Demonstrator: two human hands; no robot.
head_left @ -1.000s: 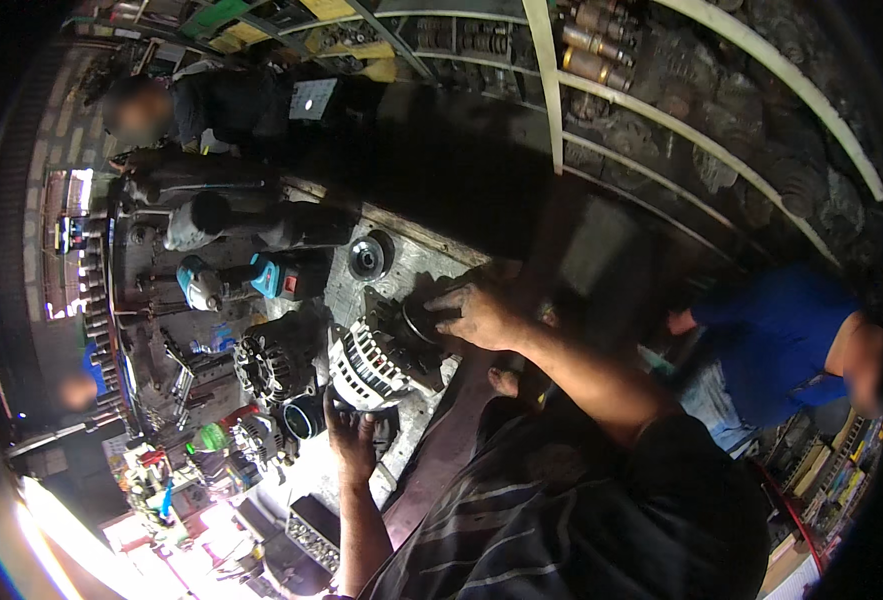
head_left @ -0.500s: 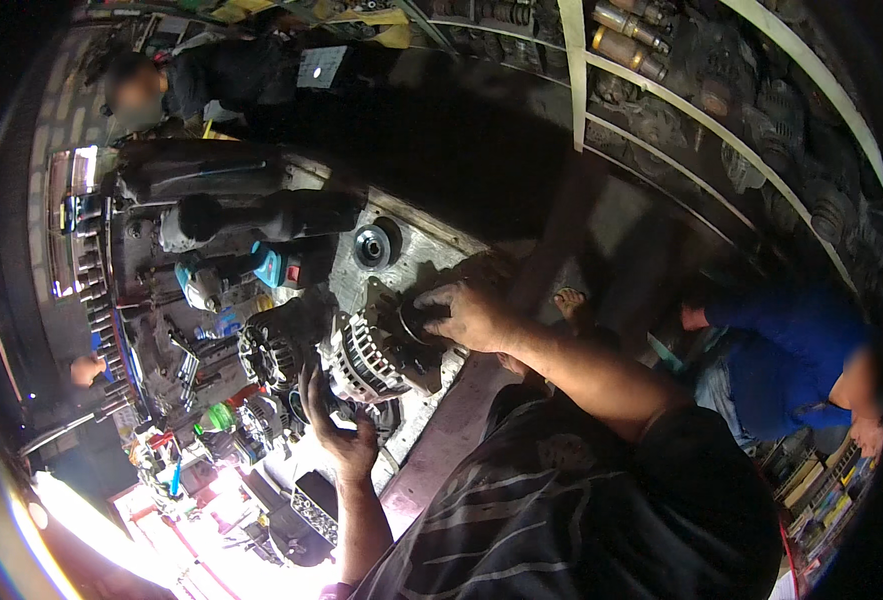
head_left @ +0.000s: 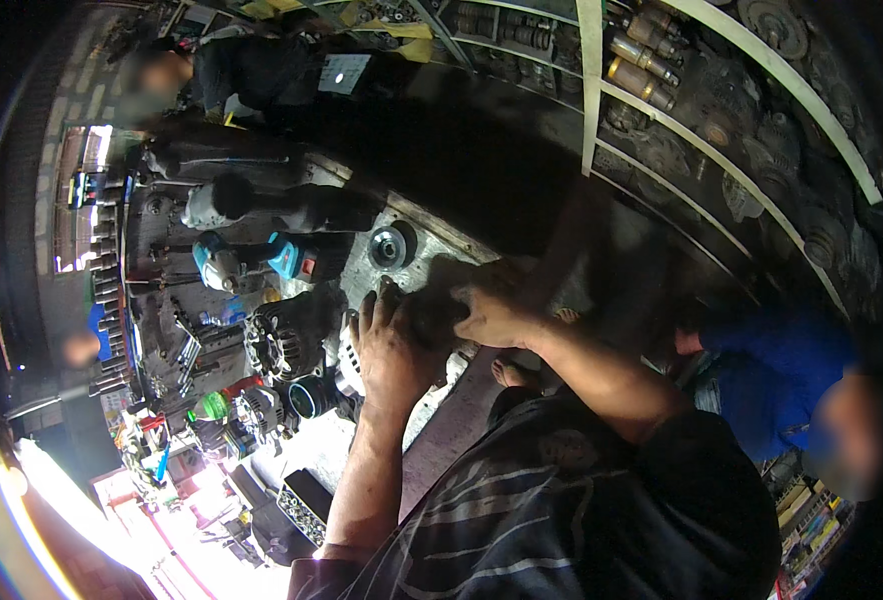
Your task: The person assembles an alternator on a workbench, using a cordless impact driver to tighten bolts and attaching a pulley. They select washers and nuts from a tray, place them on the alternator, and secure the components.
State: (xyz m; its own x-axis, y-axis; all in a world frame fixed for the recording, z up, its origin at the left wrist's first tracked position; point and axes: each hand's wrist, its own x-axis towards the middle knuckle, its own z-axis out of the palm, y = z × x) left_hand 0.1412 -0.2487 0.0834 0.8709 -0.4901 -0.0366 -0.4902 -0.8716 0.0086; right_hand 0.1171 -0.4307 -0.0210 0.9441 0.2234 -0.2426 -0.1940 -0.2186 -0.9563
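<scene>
An alternator [head_left: 348, 365] with a silver ribbed housing lies on the bench, mostly covered by my hands. Across its top rests my left hand [head_left: 396, 355], fingers spread and stretched toward the far side. At its darker right end my right hand [head_left: 499, 318] is closed, thumb and fingers bent against the dark part there; shadow hides the fingertips. Just beyond the alternator a round grooved pulley [head_left: 388, 248] lies flat on the metal bench top [head_left: 431, 232].
Left of the alternator stand another alternator [head_left: 271, 343] and a dark ring-shaped part [head_left: 308, 397]. Teal cordless tools [head_left: 214, 262] and wrenches [head_left: 189, 350] lie farther left. A box of small parts [head_left: 303, 508] sits nearer. One person [head_left: 761, 370] is at right, another [head_left: 251, 75] at far left.
My left hand has moved from the alternator's near left side up and over its top. My right hand has shifted slightly right and stays at the alternator's right end.
</scene>
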